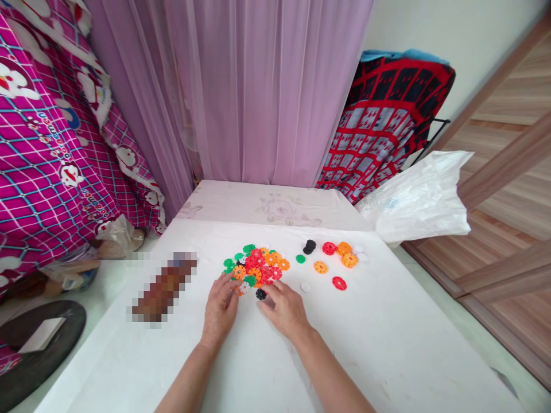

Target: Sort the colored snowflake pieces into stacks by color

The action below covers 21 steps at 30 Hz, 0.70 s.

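Note:
A heap of slotted plastic snowflake discs in red, orange, green, white and black lies on the white-covered table. My left hand rests at the heap's near left edge, fingers apart and spread over an orange disc and beside a white disc. At the near side of the heap, my right hand has thumb and index finger closed around the edge of a black snowflake disc. Its other fingers curl beside the red discs, partly hidden.
Right of the heap lie sorted groups: black discs, red discs, orange discs and pale white discs. Single discs lie nearer. A blurred brown patch is at left. A white plastic bag hangs at the right edge.

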Motion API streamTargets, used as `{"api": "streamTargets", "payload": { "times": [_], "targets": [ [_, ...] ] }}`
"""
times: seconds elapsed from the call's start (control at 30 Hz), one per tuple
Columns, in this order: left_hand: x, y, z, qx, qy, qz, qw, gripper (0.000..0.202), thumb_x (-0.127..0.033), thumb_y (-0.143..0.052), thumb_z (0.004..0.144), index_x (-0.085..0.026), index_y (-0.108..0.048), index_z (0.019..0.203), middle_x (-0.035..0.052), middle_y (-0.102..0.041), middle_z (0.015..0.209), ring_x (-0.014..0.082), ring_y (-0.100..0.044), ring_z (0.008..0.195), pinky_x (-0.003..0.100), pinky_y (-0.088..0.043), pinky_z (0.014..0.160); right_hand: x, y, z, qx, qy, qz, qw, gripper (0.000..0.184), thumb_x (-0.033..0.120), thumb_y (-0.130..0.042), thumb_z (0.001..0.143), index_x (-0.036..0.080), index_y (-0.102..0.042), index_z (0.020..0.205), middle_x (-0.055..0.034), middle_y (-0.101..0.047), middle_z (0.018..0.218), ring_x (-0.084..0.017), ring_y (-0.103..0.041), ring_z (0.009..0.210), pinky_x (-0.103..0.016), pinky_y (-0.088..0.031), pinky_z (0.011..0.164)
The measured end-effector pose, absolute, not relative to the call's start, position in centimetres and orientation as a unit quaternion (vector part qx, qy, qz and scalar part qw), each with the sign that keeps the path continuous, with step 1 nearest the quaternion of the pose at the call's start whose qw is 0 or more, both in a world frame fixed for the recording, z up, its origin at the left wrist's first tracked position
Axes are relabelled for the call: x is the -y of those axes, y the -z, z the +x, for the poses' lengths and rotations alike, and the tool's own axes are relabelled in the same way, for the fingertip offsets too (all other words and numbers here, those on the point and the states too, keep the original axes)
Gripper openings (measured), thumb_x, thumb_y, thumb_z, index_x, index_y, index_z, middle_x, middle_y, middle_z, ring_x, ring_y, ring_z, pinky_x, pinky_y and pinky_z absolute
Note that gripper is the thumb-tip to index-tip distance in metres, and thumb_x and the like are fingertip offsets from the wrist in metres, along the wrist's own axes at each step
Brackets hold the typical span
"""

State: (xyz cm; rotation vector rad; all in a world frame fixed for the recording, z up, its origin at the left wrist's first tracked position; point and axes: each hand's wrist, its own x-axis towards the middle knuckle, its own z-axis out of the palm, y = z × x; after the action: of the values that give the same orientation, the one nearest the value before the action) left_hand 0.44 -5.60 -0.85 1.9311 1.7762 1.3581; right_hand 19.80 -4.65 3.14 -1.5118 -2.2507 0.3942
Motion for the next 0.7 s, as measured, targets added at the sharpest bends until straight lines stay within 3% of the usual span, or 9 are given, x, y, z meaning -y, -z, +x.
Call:
{"api": "streamTargets", "payload": {
  "times": [0.47, 0.7],
  "targets": [
    [5.8, 1.1, 0.5, -0.605, -0.448, 0.652, 0.092, 0.025, -0.020, -0.046, 0.084, -0.023, -0.068, 0.096, 0.0071, -0.065, 0.120, 0.0236, -0.053, 0.121, 0.051, -0.041, 0.103, 4.0, -3.3, 18.8, 0.790, -0.137, -0.582, 0.135, 0.015, 0.030, -0.061, 0.076, 0.024, -0.064, 0.089, -0.0020, -0.063, 0.091, -0.018, -0.060, 0.086, -0.026, -0.042, 0.072],
    [5.8, 1.4, 0.5, -0.606, -0.442, 0.656, 0.079, 0.026, -0.021, -0.046, 0.085, -0.024, -0.069, 0.096, 0.0080, -0.066, 0.119, 0.0251, -0.054, 0.121, 0.053, -0.042, 0.103, 2.2, -3.9, 21.6, 0.752, -0.160, -0.596, 0.231, 0.014, 0.029, -0.060, 0.074, 0.024, -0.062, 0.087, 0.0002, -0.063, 0.089, -0.014, -0.059, 0.078, -0.024, -0.042, 0.069]
  ]
}}
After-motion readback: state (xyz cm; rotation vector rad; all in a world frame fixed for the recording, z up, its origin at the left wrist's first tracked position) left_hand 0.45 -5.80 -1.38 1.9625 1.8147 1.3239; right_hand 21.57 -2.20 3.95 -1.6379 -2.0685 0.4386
